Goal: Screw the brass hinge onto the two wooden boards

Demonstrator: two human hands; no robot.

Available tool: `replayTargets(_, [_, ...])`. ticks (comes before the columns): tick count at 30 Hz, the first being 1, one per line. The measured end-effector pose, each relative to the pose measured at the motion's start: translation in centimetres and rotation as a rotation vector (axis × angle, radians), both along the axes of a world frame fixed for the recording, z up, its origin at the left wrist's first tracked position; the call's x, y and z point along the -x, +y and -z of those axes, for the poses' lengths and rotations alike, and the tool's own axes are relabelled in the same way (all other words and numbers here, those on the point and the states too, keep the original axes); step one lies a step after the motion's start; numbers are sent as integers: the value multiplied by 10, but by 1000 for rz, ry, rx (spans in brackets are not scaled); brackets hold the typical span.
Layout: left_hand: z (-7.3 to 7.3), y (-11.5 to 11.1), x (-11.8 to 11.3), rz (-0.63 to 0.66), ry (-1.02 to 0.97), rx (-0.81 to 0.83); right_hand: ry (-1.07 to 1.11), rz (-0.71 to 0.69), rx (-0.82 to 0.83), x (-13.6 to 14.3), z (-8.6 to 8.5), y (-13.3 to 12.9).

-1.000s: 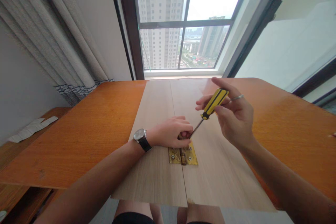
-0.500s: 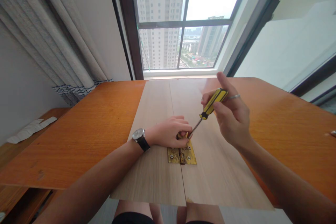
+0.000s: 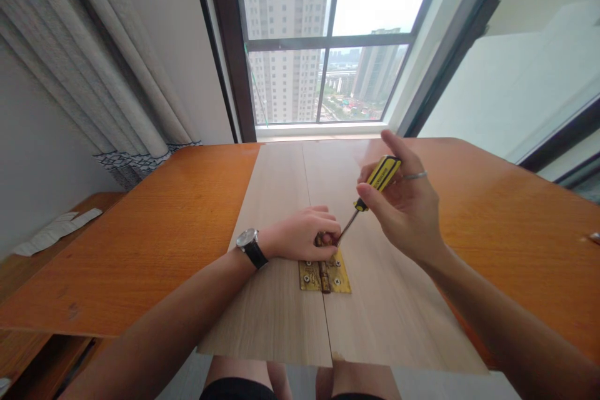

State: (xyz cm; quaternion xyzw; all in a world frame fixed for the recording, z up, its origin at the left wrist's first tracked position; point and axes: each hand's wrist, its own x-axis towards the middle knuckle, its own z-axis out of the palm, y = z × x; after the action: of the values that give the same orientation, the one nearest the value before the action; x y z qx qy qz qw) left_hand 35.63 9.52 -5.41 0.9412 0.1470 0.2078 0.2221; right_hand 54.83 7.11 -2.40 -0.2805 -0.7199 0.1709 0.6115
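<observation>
A brass-coloured hinge (image 3: 340,280) lies flat across the seam between a left pale board (image 3: 267,319) and a right pale board (image 3: 394,312). Cross-head screws show in both of its leaves. My left hand (image 3: 304,234) covers the hinge's far part, with thumb and fingers pinched by the driver tip; whatever they hold is hidden. In my right hand (image 3: 410,215) is a screwdriver (image 3: 387,170) with a yellow and black handle, gripped between thumb and fingers, index finger raised. Its shaft slants down left to the pinched fingers over the right leaf.
Both boards rest on an orange-brown wooden table (image 3: 164,231), their near edges overhanging my legs. A window (image 3: 328,44) is beyond the table. A grey curtain (image 3: 117,62) hangs at left, near a pale strip (image 3: 60,228) on a lower surface.
The screwdriver handle has turned, so its lettering now faces me. My right hand has shifted slightly left, its thumb farther across the handle. My left hand stays nearly in place.
</observation>
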Motion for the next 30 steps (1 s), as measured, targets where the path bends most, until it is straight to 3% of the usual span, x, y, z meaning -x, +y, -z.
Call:
replayTargets(7, [1, 1, 2, 19, -32, 19, 31, -127, 0, -1, -4, -3])
replayTargets(15, [-1, 1, 1, 13, 1, 2, 30, -31, 36, -1, -4, -5])
replayTargets(20, [1, 2, 1, 10, -29, 21, 77, 44, -42, 1, -3, -8])
replayTargets(30, [4, 3, 1, -28, -44, 94, 119, -174, 5, 0, -4, -4])
